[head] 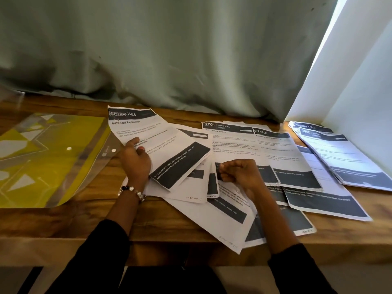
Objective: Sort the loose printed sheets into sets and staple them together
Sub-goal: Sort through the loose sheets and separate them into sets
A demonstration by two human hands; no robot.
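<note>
While left hand (135, 160) holds sheet (157, 143), right grip (239, 172) blurred

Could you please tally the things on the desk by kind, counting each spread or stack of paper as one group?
Plastic folders: 1, the yellow folder
Loose spreads of sheets: 1, the middle spread
Separate stacks of sheets: 1, the far-right stack
Total: 3

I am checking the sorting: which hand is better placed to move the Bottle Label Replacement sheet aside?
Probably the left hand: it already grips the Bottle Label Replacement sheet at its left edge. The right hand is curled over other sheets.
</note>
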